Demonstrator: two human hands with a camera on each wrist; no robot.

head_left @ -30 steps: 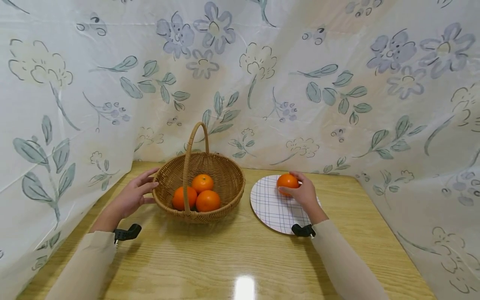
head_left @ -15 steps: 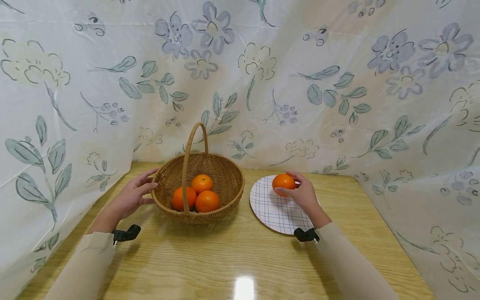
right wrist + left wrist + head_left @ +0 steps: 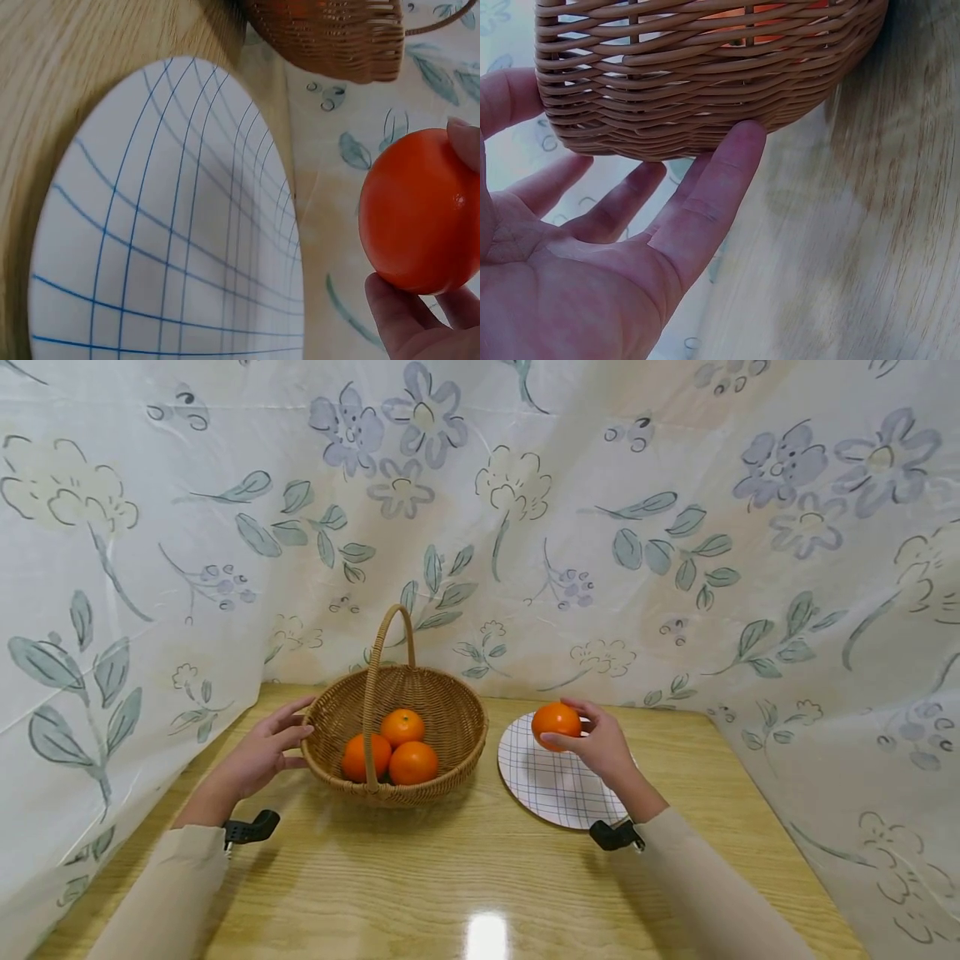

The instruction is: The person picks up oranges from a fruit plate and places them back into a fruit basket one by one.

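Note:
In the head view, my right hand holds an orange between thumb and fingers, raised over the left part of a round white plate with blue grid lines. The right wrist view shows this orange apart from the plate. My left hand touches the left side of a wicker basket with extended fingers. Up close in the left wrist view, the fingertips lie against the weave. Inside the basket sit three oranges, clustered toward its front.
The basket's tall arched handle rises above its rim. Everything stands on a light wooden table. Floral cloth hangs behind the table and along both sides.
My right hand has lifted the orange off the plate and carried it a little to the left, toward the basket. The left hand stays at the basket's side.

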